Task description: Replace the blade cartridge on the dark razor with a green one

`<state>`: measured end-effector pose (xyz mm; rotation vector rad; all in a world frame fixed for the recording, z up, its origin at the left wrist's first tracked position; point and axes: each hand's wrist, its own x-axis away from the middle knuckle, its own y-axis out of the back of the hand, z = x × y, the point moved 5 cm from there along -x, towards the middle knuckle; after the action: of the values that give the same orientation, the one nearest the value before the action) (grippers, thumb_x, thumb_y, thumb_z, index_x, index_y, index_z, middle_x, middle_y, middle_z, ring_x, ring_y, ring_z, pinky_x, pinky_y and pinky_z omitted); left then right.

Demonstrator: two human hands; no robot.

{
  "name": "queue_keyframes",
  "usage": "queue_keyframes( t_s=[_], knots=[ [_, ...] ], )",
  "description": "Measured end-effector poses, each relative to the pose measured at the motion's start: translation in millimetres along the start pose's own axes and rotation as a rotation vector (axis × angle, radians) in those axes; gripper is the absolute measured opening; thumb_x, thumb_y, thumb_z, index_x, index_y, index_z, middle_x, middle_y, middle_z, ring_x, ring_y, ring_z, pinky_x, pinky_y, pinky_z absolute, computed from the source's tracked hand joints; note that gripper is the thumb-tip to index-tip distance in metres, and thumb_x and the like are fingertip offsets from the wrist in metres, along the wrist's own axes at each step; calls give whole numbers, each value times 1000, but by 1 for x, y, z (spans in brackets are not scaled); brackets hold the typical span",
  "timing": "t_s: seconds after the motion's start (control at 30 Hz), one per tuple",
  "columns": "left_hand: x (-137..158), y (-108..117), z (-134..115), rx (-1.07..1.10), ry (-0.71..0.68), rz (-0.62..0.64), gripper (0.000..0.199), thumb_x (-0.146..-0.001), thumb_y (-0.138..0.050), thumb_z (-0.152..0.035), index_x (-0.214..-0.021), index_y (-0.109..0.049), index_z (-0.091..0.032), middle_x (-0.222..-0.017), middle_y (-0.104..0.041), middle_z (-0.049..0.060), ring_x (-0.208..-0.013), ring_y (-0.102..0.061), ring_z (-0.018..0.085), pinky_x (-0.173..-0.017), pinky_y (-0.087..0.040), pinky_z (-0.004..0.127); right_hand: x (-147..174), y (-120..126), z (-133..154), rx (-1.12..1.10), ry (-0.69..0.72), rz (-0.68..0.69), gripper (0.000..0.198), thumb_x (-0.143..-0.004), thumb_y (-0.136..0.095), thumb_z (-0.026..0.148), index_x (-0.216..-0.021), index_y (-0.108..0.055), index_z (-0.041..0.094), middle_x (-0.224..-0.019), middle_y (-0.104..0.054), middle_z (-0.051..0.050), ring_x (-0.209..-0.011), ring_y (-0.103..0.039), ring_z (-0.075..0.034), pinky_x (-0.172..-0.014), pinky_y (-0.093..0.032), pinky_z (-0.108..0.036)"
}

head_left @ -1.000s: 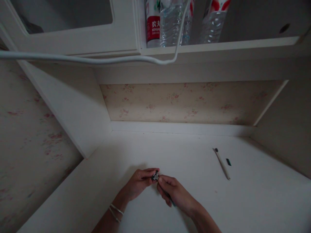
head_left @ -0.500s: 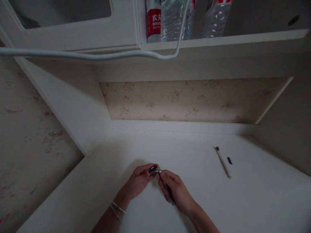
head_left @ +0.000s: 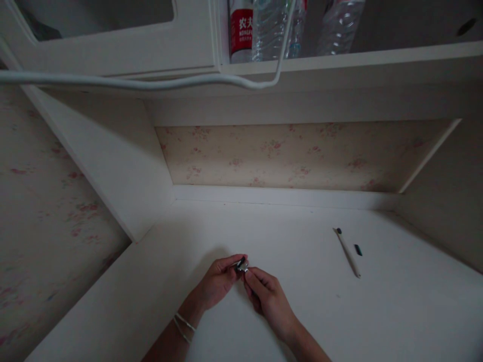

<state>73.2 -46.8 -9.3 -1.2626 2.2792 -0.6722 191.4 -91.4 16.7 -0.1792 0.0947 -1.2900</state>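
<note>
Just in front of me over the white tabletop, my left hand [head_left: 217, 282] pinches a small black piece [head_left: 240, 262] between thumb and fingers. My right hand [head_left: 269, 299] is closed around a slim tool with a silver head [head_left: 243, 268]; its dark handle is hidden by the hand. The silver head meets the black piece at the fingertips, and I cannot tell whether the two are joined. To the right lie a pale stick with a dark round end [head_left: 347, 254] and a small dark rectangular piece [head_left: 358, 250].
The white tabletop [head_left: 279, 231] runs back to a low ledge and floral wallpaper [head_left: 271, 156]. A side panel [head_left: 109, 166] bounds the left. Overhead, a white cable [head_left: 151, 84] crosses in front of a shelf with plastic bottles [head_left: 269, 30].
My right hand has turned, so the tool's black handle no longer shows below it. The silver head has shifted slightly left and down against the black piece. My left hand has barely moved.
</note>
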Motion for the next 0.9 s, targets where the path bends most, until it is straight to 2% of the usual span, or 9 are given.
queue_keyframes(
  t_s=[0.73, 0.9],
  knots=[
    [1, 2, 0, -76, 14, -21, 37, -69, -77, -30, -105, -71, -23, -108, -69, 7, -94, -60, 16, -88, -41, 27, 1, 1, 2, 123, 32, -27, 42, -91, -46, 52, -65, -45, 18, -53, -31, 6, -44, -26, -8, -42, -19, -23],
    [1, 8, 2, -132, 16, -15, 40, -69, -77, -30, -107, -70, -21, -104, -69, 7, -92, -59, 16, -88, -40, 27, 1, 3, 3, 198, 57, -34, 39, -92, -45, 50, -70, -49, 18, -58, -35, 5, -48, -30, -9, -45, -22, -23]
  ],
)
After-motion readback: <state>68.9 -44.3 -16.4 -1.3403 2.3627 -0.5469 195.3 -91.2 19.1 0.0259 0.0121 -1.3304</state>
